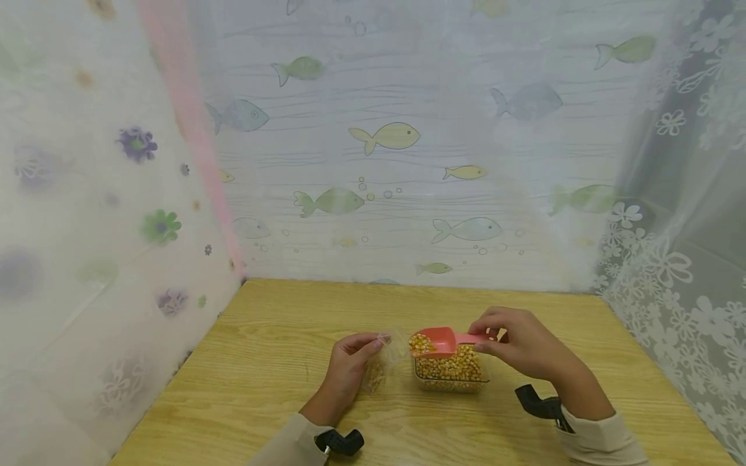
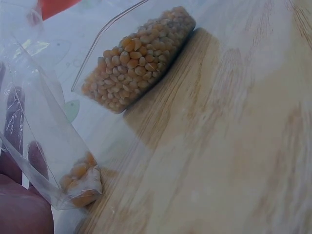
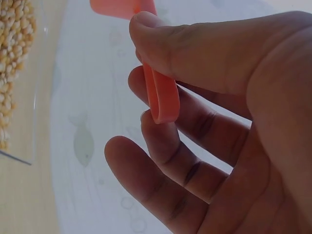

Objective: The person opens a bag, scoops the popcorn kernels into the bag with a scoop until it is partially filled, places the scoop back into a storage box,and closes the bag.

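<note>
My right hand (image 1: pixel 519 342) pinches the handle of a pink scoop (image 1: pixel 445 341), thumb on one side and fingers on the other. Corn kernels (image 1: pixel 421 343) lie at the scoop's front, which points left toward the bag. Below the scoop stands a clear rectangular container (image 1: pixel 451 386) filled with corn kernels. To its left, my left hand (image 1: pixel 348 366) holds a clear plastic bag (image 1: pixel 392 349) near its top between thumb and fingers. Several kernels (image 2: pixel 80 185) sit in the bag's bottom corner, seen in the left wrist view. The scoop's lip overlaps the bag's mouth in the head view.
Everything is on a wood-grain table (image 1: pixel 280 323). A fish-print curtain (image 1: pixel 396 213) hangs along its back edge, with flowered sheets at the left and right sides. Black curved mounts (image 1: pixel 344 443) are strapped to both wrists.
</note>
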`<state>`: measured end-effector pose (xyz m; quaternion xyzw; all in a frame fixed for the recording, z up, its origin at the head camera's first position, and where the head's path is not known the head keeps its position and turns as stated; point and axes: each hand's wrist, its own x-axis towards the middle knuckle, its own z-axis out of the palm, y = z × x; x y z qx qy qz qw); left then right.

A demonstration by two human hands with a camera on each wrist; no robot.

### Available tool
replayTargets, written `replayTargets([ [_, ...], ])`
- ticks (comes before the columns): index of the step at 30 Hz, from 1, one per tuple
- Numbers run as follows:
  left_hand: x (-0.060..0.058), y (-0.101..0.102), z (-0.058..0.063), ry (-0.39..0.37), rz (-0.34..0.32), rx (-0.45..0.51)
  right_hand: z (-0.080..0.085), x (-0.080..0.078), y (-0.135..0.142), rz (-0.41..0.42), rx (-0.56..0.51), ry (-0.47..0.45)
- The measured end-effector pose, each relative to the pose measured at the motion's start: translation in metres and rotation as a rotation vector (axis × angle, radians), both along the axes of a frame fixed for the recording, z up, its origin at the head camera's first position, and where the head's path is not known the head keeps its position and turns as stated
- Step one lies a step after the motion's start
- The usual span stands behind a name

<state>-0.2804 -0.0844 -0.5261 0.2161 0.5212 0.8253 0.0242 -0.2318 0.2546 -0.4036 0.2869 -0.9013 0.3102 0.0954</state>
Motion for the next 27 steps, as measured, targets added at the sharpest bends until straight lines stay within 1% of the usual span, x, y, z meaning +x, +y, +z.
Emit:
replayTargets([
  [4, 0.0, 0.0, 0.0, 0.0, 0.0, 0.003, 0.001, 0.001, -0.006, 0.009, -0.008, 0.005],
  [9, 0.0, 0.0, -0.001, -0.002, 0.011, -0.021, 0.001, 0.002, -0.012, 0.016, -0.006, 0.007],
  [12, 0.0, 0.0, -0.001, 0.004, 0.018, -0.028, 0.002, 0.003, -0.019, 0.015, -0.001, 0.027],
  [20, 0.0, -0.001, 0.0, 0.018, 0.033, -0.042, 0.007, 0.01, -0.035, -0.037, 0.065, 0.121],
  [27, 0.0, 0.0, 0.0, 0.014, 0.028, -0.049, 0.008, 0.015, -0.045, -0.084, 0.133, 0.246],
])
